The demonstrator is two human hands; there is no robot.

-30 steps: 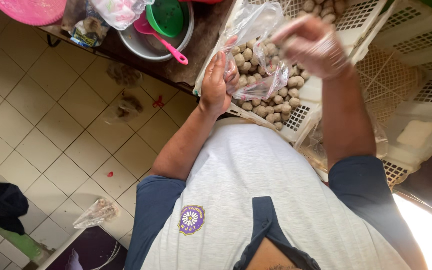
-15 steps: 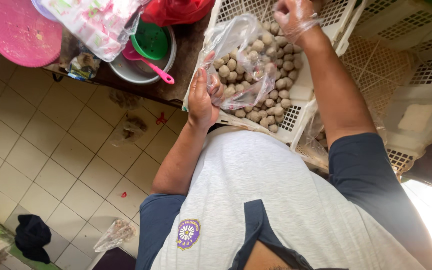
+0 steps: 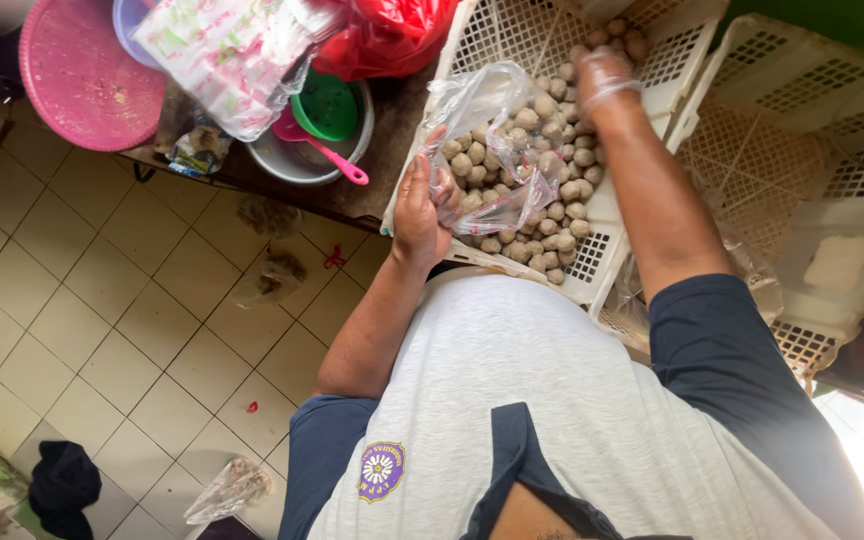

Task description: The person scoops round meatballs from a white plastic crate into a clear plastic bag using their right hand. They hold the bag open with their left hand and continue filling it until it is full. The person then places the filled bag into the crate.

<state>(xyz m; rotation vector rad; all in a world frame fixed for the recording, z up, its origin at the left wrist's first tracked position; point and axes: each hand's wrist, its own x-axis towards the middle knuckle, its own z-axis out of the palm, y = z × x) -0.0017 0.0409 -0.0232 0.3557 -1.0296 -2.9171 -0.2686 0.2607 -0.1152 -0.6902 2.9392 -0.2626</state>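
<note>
- The left hand (image 3: 420, 212) pinches the edge of a clear plastic bag (image 3: 497, 150), holding it open over the tray.
- The right hand (image 3: 602, 75), covered in a thin clear glove, reaches into the heap of small round beige balls (image 3: 552, 215), fingers curled down among them; whether it grips any cannot be told.
- The balls lie in a white perforated tray (image 3: 592, 255).
- To the left stand a metal bowl (image 3: 292, 160) with a pink spoon (image 3: 337, 160) and a pink lid (image 3: 77, 75).

Small round beige balls (image 3: 552, 215) lie in white perforated plastic crate (image 3: 592, 255); clear plastic bag (image 3: 492, 140) above them. Round metal bowl (image 3: 297, 160) left; more latticed crates (image 3: 802, 150) right.
</note>
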